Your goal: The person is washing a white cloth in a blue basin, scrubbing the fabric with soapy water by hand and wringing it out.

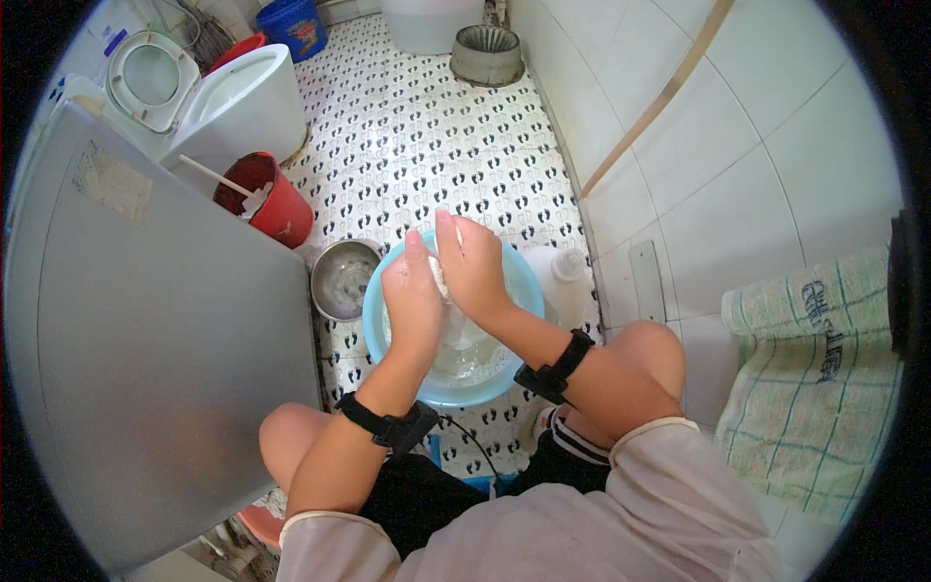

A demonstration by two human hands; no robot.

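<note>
Over a light blue basin on the floor, both my hands are closed around a wet white cloth. Fingers of my left hand curl round it from the left, with the thumb pointing up and away. Pressed close beside it, my right hand grips the same cloth from the right, its thumb raised too. Part of the cloth hangs down between my wrists toward the cloudy, sudsy water. Most of the cloth is hidden inside my hands.
A steel bowl stands left of the basin, a white jug right. A grey panel rises close on my left; beyond are a red bucket and a toilet. At right hangs a checked towel.
</note>
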